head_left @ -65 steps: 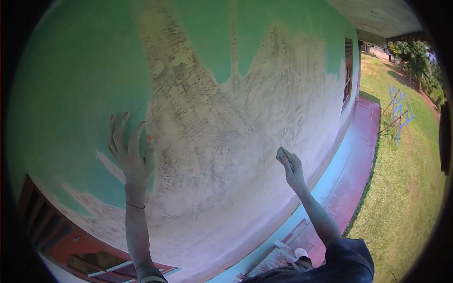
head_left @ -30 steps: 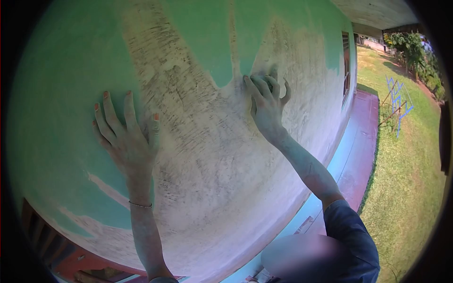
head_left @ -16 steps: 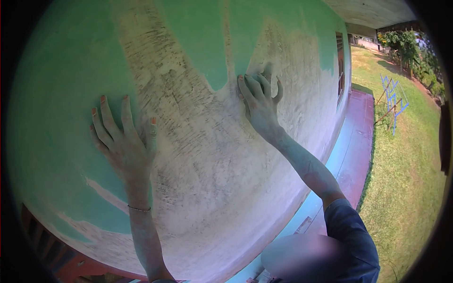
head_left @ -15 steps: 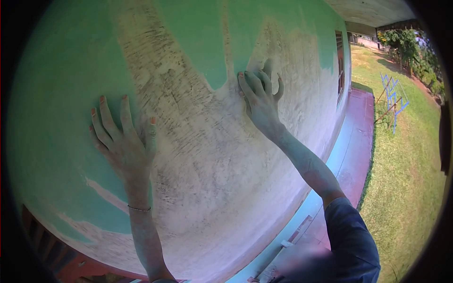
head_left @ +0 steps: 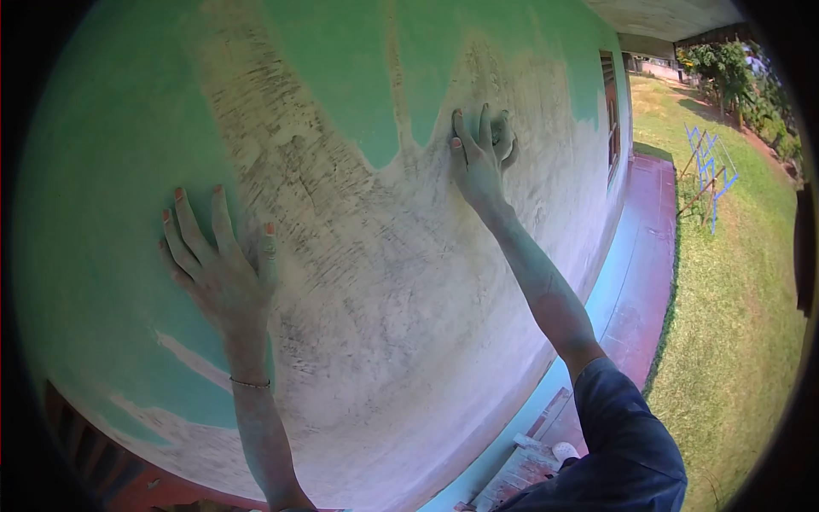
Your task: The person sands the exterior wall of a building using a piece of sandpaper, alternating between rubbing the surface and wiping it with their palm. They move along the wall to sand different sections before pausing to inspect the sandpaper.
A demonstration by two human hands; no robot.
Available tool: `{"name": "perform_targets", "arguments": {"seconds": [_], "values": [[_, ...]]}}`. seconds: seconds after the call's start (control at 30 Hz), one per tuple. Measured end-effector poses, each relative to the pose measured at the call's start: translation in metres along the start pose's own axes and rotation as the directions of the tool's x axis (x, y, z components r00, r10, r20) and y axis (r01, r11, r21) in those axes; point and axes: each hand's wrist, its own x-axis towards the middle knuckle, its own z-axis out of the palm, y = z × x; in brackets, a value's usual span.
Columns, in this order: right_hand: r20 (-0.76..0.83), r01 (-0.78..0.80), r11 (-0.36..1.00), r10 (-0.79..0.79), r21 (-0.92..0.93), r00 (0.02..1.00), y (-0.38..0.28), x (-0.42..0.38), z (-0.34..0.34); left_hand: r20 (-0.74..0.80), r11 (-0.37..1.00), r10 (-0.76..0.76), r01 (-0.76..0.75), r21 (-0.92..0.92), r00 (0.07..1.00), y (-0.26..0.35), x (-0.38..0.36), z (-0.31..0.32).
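My left hand [head_left: 223,277] lies against the green painted wall [head_left: 111,213], fingers spread, with nothing in it. A thin bracelet [head_left: 250,383] circles that wrist. Higher up and to the right, my right hand [head_left: 479,171] presses on a whitish, scraped patch [head_left: 384,256] just beside a point of green paint. Its fingers bend over a small grey piece [head_left: 502,130] against the wall; what this is I cannot make out, as the fingers hide part of it. Dark scratch marks and pale dust cover the patch.
Below on the right, a worn plank bench or platform [head_left: 516,474] stands near the wall, with a white shoe [head_left: 563,452] by it. A red and blue walkway [head_left: 640,230] runs along the wall. Beyond are grass [head_left: 725,341] and a blue rack [head_left: 706,171]. A window [head_left: 609,111] lies further along.
My right hand has moved slightly right along the wall, and its fingers have shifted. My left hand stays in place. The view has shifted a little, and the white shoe now shows.
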Motion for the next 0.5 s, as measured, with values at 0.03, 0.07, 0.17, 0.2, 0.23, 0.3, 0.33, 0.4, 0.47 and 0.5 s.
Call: {"name": "perform_targets", "arguments": {"seconds": [0.03, 0.07, 0.17, 0.2, 0.23, 0.3, 0.33, 0.4, 0.47, 0.5], "values": [[0.002, -0.013, 1.000, 0.013, 0.016, 1.000, -0.004, 0.003, -0.001, -0.004, 1.000, 0.005, -0.005, 0.000, 1.000, 0.000, 0.000, 0.000], [0.017, 0.092, 0.985, -0.095, 0.146, 0.995, -0.013, -0.008, -0.007, -0.012, 1.000, 0.006, -0.006, 0.000, 1.000, 0.000, 0.000, 0.000], [0.042, 0.269, 0.956, -0.275, 0.115, 0.960, -0.009, -0.014, -0.015, -0.020, 1.000, 0.002, -0.002, 0.013, 1.000, 0.001, 0.001, 0.001], [0.027, 0.169, 0.985, -0.170, 0.047, 0.985, 0.003, -0.007, -0.006, -0.018, 1.000, 0.008, -0.008, 0.018, 1.000, 0.000, 0.000, 0.001], [0.013, 0.081, 0.994, -0.082, 0.076, 0.997, 0.007, -0.001, 0.002, -0.019, 1.000, 0.013, -0.012, 0.017, 1.000, -0.001, 0.001, 0.001], [-0.003, -0.085, 0.988, 0.086, 0.132, 0.996, 0.008, 0.005, 0.011, -0.017, 1.000, 0.012, -0.012, 0.012, 1.000, 0.000, 0.001, 0.000], [0.020, 0.012, 0.985, -0.016, 0.171, 1.000, -0.004, -0.004, 0.006, -0.013, 1.000, 0.012, -0.012, 0.009, 1.000, 0.000, 0.000, 0.001], [0.046, 0.213, 0.944, -0.231, 0.252, 0.972, -0.029, -0.027, -0.004, -0.015, 1.000, 0.002, -0.002, 0.004, 1.000, 0.000, 0.001, 0.001], [0.021, 0.094, 0.979, -0.099, 0.183, 0.995, -0.008, -0.009, -0.002, -0.013, 1.000, -0.005, 0.005, 0.007, 1.000, 0.002, 0.002, 0.001], [0.011, 0.024, 0.988, -0.026, 0.152, 1.000, 0.004, -0.001, 0.001, -0.005, 1.000, 0.000, 0.000, 0.009, 1.000, 0.000, 0.001, 0.000]]}}
